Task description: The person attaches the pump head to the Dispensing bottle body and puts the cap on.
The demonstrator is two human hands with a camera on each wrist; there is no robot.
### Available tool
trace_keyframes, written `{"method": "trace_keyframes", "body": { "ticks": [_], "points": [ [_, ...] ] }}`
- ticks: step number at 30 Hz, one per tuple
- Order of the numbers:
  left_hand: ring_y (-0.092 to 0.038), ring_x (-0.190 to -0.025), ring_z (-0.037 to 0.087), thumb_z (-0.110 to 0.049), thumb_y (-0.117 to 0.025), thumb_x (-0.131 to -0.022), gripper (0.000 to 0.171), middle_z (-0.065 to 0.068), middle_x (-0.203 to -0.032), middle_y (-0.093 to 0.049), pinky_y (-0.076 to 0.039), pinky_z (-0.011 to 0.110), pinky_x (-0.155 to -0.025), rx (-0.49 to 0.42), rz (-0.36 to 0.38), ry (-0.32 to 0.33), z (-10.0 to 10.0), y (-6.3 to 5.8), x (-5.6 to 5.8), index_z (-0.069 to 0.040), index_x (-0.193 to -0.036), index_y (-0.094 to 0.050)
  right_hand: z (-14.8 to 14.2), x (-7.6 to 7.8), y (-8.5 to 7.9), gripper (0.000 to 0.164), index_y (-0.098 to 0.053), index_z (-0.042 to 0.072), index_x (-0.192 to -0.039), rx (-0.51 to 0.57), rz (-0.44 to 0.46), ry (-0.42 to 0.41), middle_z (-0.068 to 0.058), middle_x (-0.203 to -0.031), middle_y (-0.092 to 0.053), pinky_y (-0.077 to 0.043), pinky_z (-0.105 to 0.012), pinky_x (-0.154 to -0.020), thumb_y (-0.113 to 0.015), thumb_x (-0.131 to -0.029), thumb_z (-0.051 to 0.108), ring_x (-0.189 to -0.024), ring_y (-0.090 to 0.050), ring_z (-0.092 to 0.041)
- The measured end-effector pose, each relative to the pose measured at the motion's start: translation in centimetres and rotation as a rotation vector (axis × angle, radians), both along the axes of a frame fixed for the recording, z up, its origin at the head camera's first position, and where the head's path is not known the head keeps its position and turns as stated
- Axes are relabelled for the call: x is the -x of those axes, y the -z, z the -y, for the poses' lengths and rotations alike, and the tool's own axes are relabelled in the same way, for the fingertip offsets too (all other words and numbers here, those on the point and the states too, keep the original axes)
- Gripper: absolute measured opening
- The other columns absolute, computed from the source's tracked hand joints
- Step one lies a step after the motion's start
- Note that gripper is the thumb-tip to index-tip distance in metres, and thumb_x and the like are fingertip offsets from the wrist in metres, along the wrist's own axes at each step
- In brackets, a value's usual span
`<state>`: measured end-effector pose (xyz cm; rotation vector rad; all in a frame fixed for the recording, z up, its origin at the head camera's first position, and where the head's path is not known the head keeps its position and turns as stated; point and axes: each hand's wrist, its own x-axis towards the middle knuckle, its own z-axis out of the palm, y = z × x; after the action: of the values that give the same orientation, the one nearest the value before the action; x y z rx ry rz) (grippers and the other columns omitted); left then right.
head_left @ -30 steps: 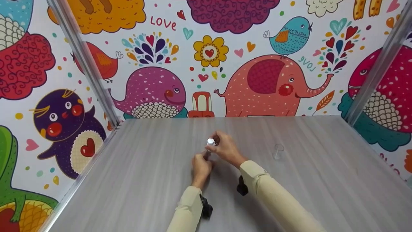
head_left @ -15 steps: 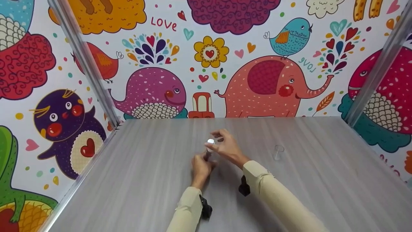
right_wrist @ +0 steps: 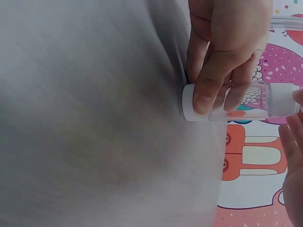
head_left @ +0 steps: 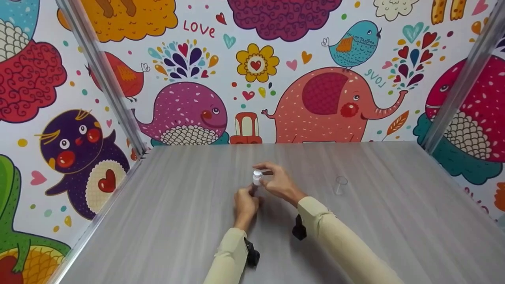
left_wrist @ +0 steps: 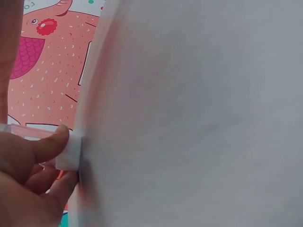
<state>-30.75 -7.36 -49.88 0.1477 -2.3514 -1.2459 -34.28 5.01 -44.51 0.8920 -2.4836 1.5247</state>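
Observation:
A small clear bottle [right_wrist: 258, 101] with a white base and a white top [head_left: 257, 173] stands upright on the table. My left hand [head_left: 246, 204] grips it low down; in the right wrist view its fingers [right_wrist: 202, 104] pinch the white base. My right hand [head_left: 280, 183] is at the white top, thumb and fingers on either side of it; only part of this hand shows at the right edge of the right wrist view. In the left wrist view the left hand [left_wrist: 42, 165] holds the white base [left_wrist: 70, 153]. The bottle's upper part is mostly out of that view.
A clear, open cylinder [head_left: 340, 185] stands on the grey wood-grain table [head_left: 177, 221], to the right of the hands. A cartoon-patterned wall [head_left: 252, 98] rises behind the far table edge, with metal posts [head_left: 106, 83] at the corners.
The right hand's fingers spread off the white top, then came back round it with the thumb moved to its near right side. The left hand and the bottle stayed put.

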Motion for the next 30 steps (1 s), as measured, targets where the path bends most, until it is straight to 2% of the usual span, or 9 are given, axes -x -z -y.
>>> {"method": "trace_keyframes", "body": {
  "ticks": [10, 16, 18, 22, 27, 30],
  "points": [
    [-0.042, -0.061, 0.019, 0.012, -0.067, -0.068, 0.009, -0.001, -0.059, -0.043, -0.033, 0.031, -0.054, -0.009, 0.028, -0.002, 0.03, 0.18, 0.02, 0.003, -0.071, -0.065, 0.10, -0.17, 0.44, 0.039, -0.066, 0.006, -0.124, -0.017, 0.012, 0.008, -0.014, -0.121, -0.068, -0.053, -0.043, -0.098, -0.061, -0.087, -0.009, -0.110, -0.066, -0.028],
    [-0.046, -0.064, 0.019, 0.010, -0.066, -0.071, 0.014, 0.002, -0.064, -0.055, -0.036, 0.033, -0.056, -0.022, 0.077, -0.014, -0.02, -0.06, -0.10, -0.002, -0.078, -0.071, 0.20, -0.34, 0.09, 0.035, -0.065, 0.006, -0.121, -0.054, -0.016, 0.033, -0.013, -0.116, -0.070, -0.055, -0.042, -0.093, -0.066, -0.088, -0.006, -0.105, -0.067, -0.027],
    [-0.047, -0.063, 0.018, 0.010, -0.066, -0.070, 0.016, 0.003, -0.063, -0.057, -0.037, 0.032, -0.055, -0.023, 0.068, -0.020, -0.02, -0.10, -0.14, -0.002, -0.078, -0.071, 0.19, -0.25, 0.03, 0.035, -0.066, 0.004, -0.121, -0.055, -0.023, 0.033, -0.013, -0.114, -0.070, -0.056, -0.041, -0.093, -0.068, -0.087, -0.005, -0.103, -0.068, -0.027],
    [-0.046, -0.060, 0.017, 0.012, -0.066, -0.071, 0.014, 0.002, -0.061, -0.053, -0.037, 0.030, -0.056, -0.051, 0.051, -0.015, -0.15, -0.19, -0.19, 0.000, -0.076, -0.070, 0.24, -0.16, 0.06, 0.033, -0.066, 0.002, -0.119, -0.052, -0.043, 0.042, -0.013, -0.111, -0.072, -0.057, -0.040, -0.090, -0.071, -0.087, -0.001, -0.099, -0.070, -0.026],
    [-0.045, -0.060, 0.014, 0.014, -0.064, -0.072, 0.014, -0.002, -0.061, -0.052, -0.036, 0.027, -0.056, -0.101, 0.071, -0.019, -0.42, -0.29, -0.23, 0.000, -0.073, -0.067, 0.58, -0.21, 0.36, 0.031, -0.067, 0.001, -0.117, -0.034, -0.086, 0.082, -0.013, -0.107, -0.073, -0.058, -0.036, -0.088, -0.073, -0.087, 0.002, -0.096, -0.071, -0.023],
    [-0.045, -0.060, 0.015, 0.013, -0.066, -0.072, 0.013, -0.003, -0.061, -0.049, -0.036, 0.028, -0.056, -0.091, 0.089, -0.041, -0.48, -0.33, -0.27, 0.000, -0.072, -0.066, 0.83, -0.32, 0.61, 0.029, -0.067, 0.000, -0.116, -0.009, -0.106, 0.095, -0.014, -0.105, -0.072, -0.057, -0.037, -0.088, -0.072, -0.087, 0.000, -0.096, -0.070, -0.024]
  ]
}}
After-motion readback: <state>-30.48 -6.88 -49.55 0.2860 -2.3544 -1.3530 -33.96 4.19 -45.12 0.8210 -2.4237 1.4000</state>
